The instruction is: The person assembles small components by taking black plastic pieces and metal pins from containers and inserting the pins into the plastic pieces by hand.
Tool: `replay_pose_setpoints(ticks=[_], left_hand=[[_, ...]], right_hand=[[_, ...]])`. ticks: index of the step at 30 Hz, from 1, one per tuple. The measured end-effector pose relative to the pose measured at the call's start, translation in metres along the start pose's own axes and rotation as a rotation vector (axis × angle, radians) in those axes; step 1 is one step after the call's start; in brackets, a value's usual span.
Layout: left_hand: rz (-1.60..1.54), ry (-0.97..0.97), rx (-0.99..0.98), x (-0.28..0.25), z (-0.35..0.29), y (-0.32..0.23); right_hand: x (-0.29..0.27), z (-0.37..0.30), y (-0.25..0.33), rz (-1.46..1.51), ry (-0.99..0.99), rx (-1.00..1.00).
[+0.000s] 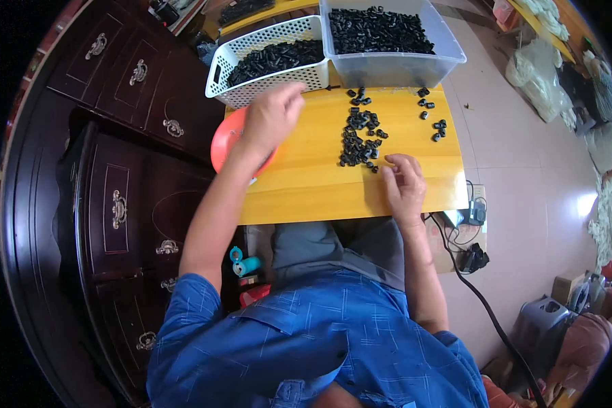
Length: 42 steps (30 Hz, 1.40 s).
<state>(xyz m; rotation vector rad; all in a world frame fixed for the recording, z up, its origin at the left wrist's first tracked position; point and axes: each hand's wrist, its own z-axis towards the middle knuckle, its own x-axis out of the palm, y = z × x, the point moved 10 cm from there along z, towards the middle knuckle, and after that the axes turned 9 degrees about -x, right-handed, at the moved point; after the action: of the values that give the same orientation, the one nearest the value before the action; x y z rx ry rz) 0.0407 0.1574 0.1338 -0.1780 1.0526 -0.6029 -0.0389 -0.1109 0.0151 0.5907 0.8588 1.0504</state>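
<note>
While its grip is looking unclear, the left hand [273,114] is hovering near a basket [313,77].
Beside black pieces [354,147], the right hand [407,187] is curling, grip spread.

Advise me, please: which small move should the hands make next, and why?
Perhaps the right hand should reach slightly left to the loose black pieces: it is just beside them, while the left hand is farther off, by the red dish. I cannot tell whether either hand holds anything.

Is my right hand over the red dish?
No, the right hand is beside loose black pieces, away from the red dish.
</note>
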Motion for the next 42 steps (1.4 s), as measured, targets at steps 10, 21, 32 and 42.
replay_pose_setpoints(ticks=[10,21,32,42], left_hand=[[-0.174,0.273,-0.224,0.089,-0.103,-0.034],[-0.177,0.126,-0.111,0.108,-0.08,-0.038],[-0.181,0.113,-0.136,0.095,-0.028,-0.035],[0.073,0.138,0.013,0.188,0.066,-0.067]], right_hand=[[0.034,0.009,0.016,-0.277,0.249,-0.148],[-0.039,0.02,-0.034,0.018,-0.189,0.112],[-0.054,-0.002,-0.077,0.329,-0.344,0.33],[-0.056,0.005,-0.066,0.162,-0.266,0.236]])
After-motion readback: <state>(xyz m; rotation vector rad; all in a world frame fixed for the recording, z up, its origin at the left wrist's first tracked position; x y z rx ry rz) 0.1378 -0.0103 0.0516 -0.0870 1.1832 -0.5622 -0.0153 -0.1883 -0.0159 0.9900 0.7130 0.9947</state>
